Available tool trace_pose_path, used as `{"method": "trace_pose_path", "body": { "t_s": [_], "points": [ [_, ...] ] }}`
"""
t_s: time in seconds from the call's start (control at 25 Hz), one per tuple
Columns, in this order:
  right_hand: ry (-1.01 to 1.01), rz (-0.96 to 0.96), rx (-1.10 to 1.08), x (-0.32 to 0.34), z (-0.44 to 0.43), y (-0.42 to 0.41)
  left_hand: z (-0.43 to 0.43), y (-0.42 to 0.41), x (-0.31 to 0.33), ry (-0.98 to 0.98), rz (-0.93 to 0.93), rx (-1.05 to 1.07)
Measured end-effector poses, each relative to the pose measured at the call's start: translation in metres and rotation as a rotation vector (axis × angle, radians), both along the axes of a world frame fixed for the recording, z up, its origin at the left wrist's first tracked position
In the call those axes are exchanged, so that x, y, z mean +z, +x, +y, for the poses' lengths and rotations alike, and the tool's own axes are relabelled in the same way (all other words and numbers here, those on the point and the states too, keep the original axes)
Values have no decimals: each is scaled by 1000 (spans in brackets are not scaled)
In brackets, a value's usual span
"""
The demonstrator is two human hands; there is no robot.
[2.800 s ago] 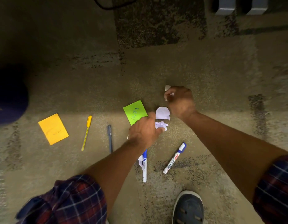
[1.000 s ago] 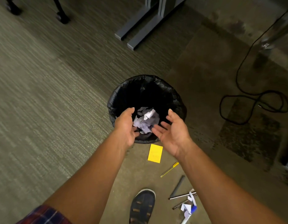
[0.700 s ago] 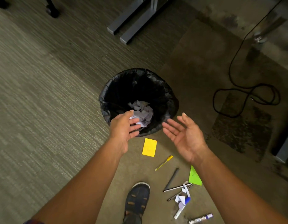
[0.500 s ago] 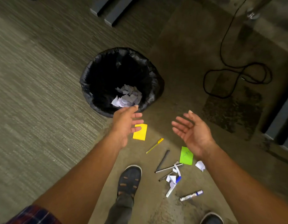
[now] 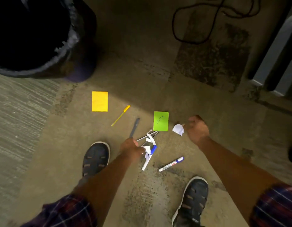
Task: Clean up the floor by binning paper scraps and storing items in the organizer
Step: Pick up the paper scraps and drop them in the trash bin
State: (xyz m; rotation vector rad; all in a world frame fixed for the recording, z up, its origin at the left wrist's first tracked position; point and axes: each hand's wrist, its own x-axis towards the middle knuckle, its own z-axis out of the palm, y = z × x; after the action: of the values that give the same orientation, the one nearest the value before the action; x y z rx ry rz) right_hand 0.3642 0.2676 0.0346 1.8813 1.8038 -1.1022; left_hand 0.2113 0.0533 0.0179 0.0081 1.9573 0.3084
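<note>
The black-lined bin (image 5: 73,38) stands at the top left. My left hand (image 5: 131,150) is down at a heap of white paper scraps (image 5: 149,140) lying over a blue-capped marker (image 5: 148,158), and its curled fingers hold one scrap. My right hand (image 5: 197,130) pinches the edge of a crumpled white paper (image 5: 178,130) lying beside a green sticky note (image 5: 160,121). An orange sticky note (image 5: 99,101), a yellow pen (image 5: 120,115), a grey pen (image 5: 134,128) and a second marker (image 5: 171,164) lie on the carpet. The frame is blurred.
My two dark shoes (image 5: 95,158) (image 5: 193,199) stand on either side of the items. A black cable (image 5: 199,22) loops on the floor at the top right. Grey furniture legs (image 5: 273,54) run along the right edge.
Both hands dropped paper into the bin, then came away open. The view swung down to the floor items, and both hands have reached down to the white scraps.
</note>
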Motion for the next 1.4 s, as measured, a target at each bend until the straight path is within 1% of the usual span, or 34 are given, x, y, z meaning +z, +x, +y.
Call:
{"method": "trace_pose_path", "body": {
  "t_s": [0.08, 0.16, 0.24, 0.36, 0.48, 0.56, 0.6, 0.68, 0.76, 0.84, 0.92, 0.96, 1.0, 1.04, 1.12, 1.16, 1.2, 1.32, 1.4],
  "points": [
    [3, -71, 177, -31, -6, 14, -5, 28, -27, -45, 84, -22],
    [7, -85, 275, -58, -11, 20, -9, 46, -58, -101, 135, 37],
    [0, -102, 348, -79, -21, 23, -19, 57, -94, -132, 151, 143],
    [53, -121, 390, -99, -34, 26, -16, 65, -104, -105, 108, 248],
    [67, -40, 368, -105, -38, 29, 5, 67, -84, -98, 20, 372],
    [73, 32, 270, -104, -36, 30, 10, 67, -79, -81, -48, 458],
    [71, 48, 215, -102, -34, 30, 11, 65, -77, -56, -47, 518],
    [45, 49, 189, -100, -30, 31, 10, 56, -74, -23, -10, 596],
    [9, 27, 237, -97, -29, 31, 9, 43, -69, 16, 38, 601],
    [43, 59, 255, -91, -30, 28, 7, 29, -65, 27, 138, 611],
    [110, 111, 180, -85, -38, 24, 3, 15, -60, 67, 202, 650],
    [120, 144, 139, -83, -45, 21, 3, 12, -57, 94, 198, 658],
    [103, 170, 122, -80, -55, 17, 0, 10, -57, 109, 186, 633],
    [73, 213, 136, -79, -68, 13, -3, 11, -59, 95, 191, 555],
    [7, 275, 245, -82, -92, 6, -8, 16, -66, 31, 244, 240],
    [3, 276, 315, -84, -101, 1, -10, 20, -69, 2, 259, 82],
    [1, 270, 375, -87, -108, -4, -12, 25, -72, -11, 248, -48],
    [-19, 194, 462, -95, -120, -15, -23, 50, -85, -98, 155, -442],
    [-5, 137, 545, -101, -125, -16, -30, 66, -97, -149, 157, -605]
  ]
}}
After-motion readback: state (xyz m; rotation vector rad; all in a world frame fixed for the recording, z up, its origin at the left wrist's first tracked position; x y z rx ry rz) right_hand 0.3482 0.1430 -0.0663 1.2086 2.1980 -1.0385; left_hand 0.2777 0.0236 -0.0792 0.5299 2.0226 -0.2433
